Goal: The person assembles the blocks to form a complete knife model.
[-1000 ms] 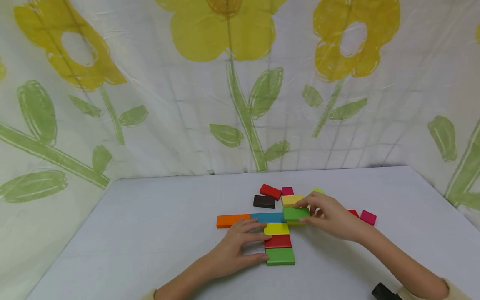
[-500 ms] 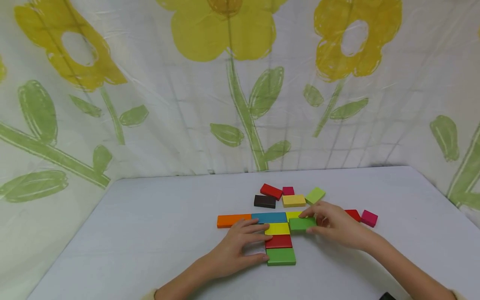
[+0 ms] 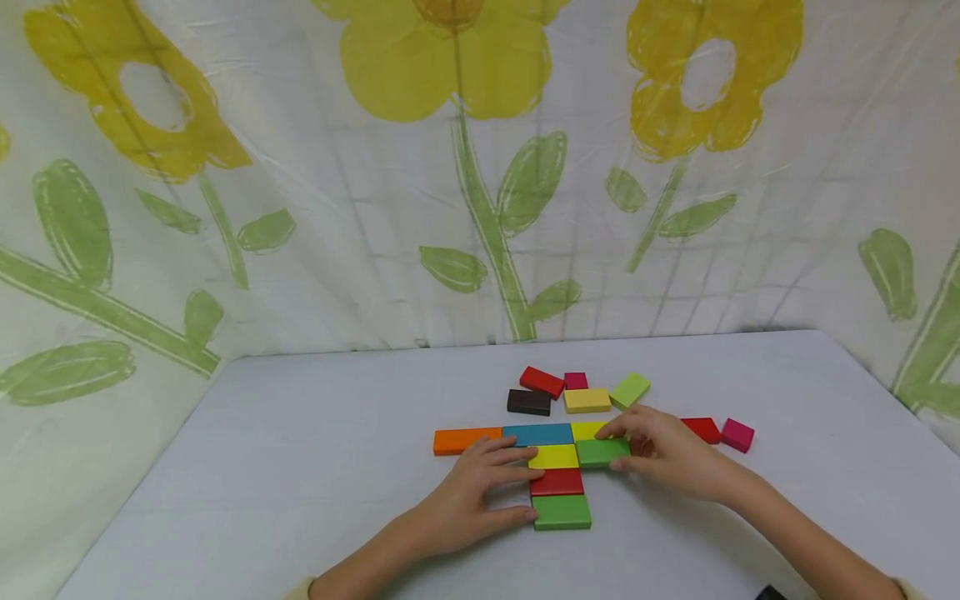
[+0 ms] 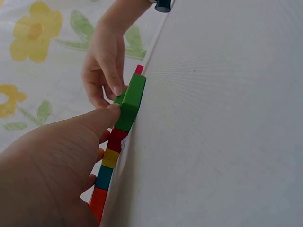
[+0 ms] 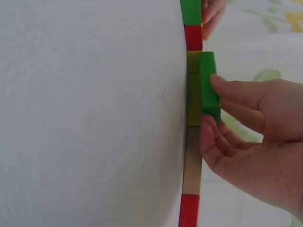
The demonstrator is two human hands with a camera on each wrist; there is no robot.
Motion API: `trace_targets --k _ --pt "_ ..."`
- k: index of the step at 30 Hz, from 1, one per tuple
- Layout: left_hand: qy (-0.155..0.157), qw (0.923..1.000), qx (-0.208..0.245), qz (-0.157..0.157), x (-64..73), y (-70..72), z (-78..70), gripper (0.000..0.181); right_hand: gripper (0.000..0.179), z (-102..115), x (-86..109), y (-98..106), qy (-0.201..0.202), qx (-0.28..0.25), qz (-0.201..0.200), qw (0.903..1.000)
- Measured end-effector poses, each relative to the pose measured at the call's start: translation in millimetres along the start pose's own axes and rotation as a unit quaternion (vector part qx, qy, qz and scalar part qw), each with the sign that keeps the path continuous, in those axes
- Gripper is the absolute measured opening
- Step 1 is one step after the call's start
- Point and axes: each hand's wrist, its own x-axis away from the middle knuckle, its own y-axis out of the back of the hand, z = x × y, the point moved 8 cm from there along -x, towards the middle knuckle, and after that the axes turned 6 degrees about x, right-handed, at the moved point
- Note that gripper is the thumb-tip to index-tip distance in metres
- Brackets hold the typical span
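My right hand (image 3: 667,452) pinches a green block (image 3: 603,452) between thumb and fingers. In the right wrist view this block (image 5: 209,85) sits proud of the yellow block (image 5: 194,101) beside it. My left hand (image 3: 480,497) lies along the left side of a short column, fingers spread and fingertips touching it. That column has a yellow block (image 3: 553,457), a red block (image 3: 557,482) and a green block (image 3: 562,512). Behind it runs a row with an orange block (image 3: 465,442), a blue block (image 3: 537,434) and a yellow block (image 3: 587,430); my right hand hides part of it.
At the back lie a red block (image 3: 542,382), a black block (image 3: 529,402), a small pink block (image 3: 576,381), a pale yellow block (image 3: 587,401) and a lime block (image 3: 630,390). A red block (image 3: 701,430) and a pink block (image 3: 738,435) are at right. White cloth (image 3: 285,467) covers the table.
The right hand has brought the green block from over the row's yellow block towards the front, beside the column's yellow block. My left hand has stayed in place.
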Motion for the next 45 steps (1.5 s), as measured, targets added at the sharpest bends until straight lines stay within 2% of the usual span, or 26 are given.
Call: trace_targets --k 19,45 --pt "-0.015 0.9999 0.004 -0.006 0.1 0.0 0.5 0.045 0.035 -4.7 0.6 -6.2 -0.020 -0.004 -0.005 0.9998" --pt "-0.020 0.9997 0.012 -0.011 0.5 2.5 -2.6 0.044 0.035 -1.4 -0.1 -2.7 -0.031 0.011 -0.014 0.9994"
